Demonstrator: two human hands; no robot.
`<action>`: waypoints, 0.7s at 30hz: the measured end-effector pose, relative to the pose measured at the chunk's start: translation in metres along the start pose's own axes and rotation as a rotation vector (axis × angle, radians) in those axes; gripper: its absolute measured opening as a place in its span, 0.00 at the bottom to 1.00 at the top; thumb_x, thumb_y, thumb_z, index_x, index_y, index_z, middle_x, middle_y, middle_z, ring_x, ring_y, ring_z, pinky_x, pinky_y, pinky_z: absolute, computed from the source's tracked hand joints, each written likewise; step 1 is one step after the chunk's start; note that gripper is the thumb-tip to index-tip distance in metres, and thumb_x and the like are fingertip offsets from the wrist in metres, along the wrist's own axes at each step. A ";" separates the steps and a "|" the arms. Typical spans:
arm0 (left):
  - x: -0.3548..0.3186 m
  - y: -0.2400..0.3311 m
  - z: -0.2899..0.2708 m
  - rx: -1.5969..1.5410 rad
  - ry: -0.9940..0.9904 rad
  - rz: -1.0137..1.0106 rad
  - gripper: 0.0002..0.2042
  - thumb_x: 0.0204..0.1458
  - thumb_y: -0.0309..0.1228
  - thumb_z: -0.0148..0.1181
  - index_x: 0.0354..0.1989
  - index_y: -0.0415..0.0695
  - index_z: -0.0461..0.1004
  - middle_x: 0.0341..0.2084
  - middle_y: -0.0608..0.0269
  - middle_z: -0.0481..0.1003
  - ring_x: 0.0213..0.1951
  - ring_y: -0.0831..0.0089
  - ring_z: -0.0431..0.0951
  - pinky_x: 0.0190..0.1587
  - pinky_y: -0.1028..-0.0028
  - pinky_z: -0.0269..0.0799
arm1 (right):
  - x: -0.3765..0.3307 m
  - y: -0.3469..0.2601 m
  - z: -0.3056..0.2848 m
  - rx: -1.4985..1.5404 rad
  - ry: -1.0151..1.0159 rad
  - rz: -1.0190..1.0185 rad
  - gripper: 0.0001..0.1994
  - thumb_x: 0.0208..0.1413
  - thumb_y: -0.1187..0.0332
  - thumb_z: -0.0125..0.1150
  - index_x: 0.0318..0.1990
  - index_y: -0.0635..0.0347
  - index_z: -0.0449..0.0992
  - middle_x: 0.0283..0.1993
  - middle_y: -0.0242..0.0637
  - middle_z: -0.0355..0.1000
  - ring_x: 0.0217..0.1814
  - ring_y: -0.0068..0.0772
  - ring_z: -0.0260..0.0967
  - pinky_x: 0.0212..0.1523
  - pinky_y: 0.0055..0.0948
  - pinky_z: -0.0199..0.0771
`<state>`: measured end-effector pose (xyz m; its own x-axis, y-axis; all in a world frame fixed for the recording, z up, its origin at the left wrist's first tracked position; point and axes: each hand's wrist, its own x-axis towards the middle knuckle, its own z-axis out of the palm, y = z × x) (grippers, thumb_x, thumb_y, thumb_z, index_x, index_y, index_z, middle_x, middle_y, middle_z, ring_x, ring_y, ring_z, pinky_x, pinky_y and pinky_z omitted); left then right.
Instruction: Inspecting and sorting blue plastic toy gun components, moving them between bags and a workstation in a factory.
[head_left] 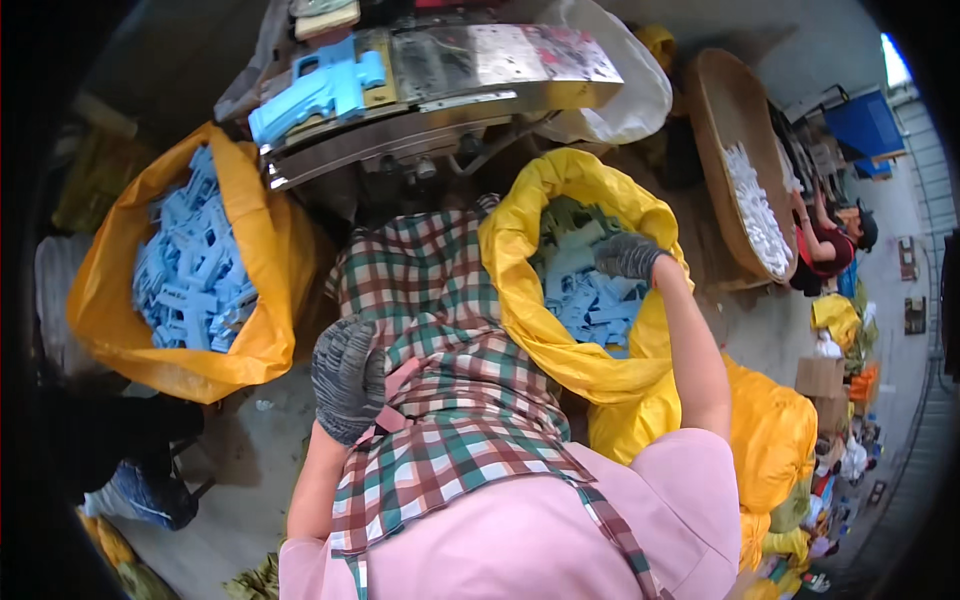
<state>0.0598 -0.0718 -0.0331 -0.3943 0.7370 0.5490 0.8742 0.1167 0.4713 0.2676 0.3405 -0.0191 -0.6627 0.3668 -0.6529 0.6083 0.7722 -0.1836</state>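
My left hand, in a grey knit glove, is closed at my lap over the checked apron. A pink plastic piece sticks out beside its fingers; most of its shape is hidden. My right hand, gloved the same way, reaches into a yellow sack of light blue plastic toy gun pieces. It touches the pieces near the sack's right side, and its fingertips are too dark to read. On the metal bench ahead lies a light blue toy pistol.
An orange sack full of blue pieces stands at the left. The metal bench spans the front. At the far right are a tan tub of white pieces and another person. Filled yellow sacks crowd my right side.
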 end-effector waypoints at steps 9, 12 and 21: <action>0.000 0.001 0.014 -0.047 -0.163 -0.027 0.19 0.42 0.21 0.58 0.47 0.40 0.71 0.34 0.50 0.73 0.38 0.52 0.72 0.44 0.60 0.68 | 0.058 0.091 0.098 -0.157 0.595 0.600 0.37 0.39 0.45 0.62 0.57 0.55 0.68 0.58 0.47 0.67 0.61 0.47 0.63 0.59 0.37 0.63; -0.005 -0.003 0.014 -0.018 -0.199 -0.050 0.19 0.43 0.22 0.59 0.47 0.40 0.71 0.35 0.50 0.73 0.38 0.52 0.72 0.44 0.60 0.68 | 0.072 0.095 0.079 0.011 0.254 0.557 0.44 0.30 0.45 0.69 0.59 0.55 0.66 0.62 0.50 0.62 0.64 0.48 0.59 0.61 0.37 0.60; 0.030 0.012 0.028 -0.139 -0.594 -0.156 0.21 0.43 0.28 0.60 0.50 0.43 0.70 0.37 0.50 0.73 0.40 0.54 0.73 0.44 0.62 0.69 | 0.033 -0.030 0.067 -0.138 0.216 0.003 0.31 0.33 0.52 0.67 0.49 0.53 0.73 0.51 0.46 0.71 0.55 0.47 0.66 0.55 0.40 0.66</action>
<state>0.0667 -0.0297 -0.0303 -0.2543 0.9671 0.0087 0.7583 0.1938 0.6224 0.2563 0.2948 -0.0843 -0.7480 0.4599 -0.4784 0.5549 0.8289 -0.0706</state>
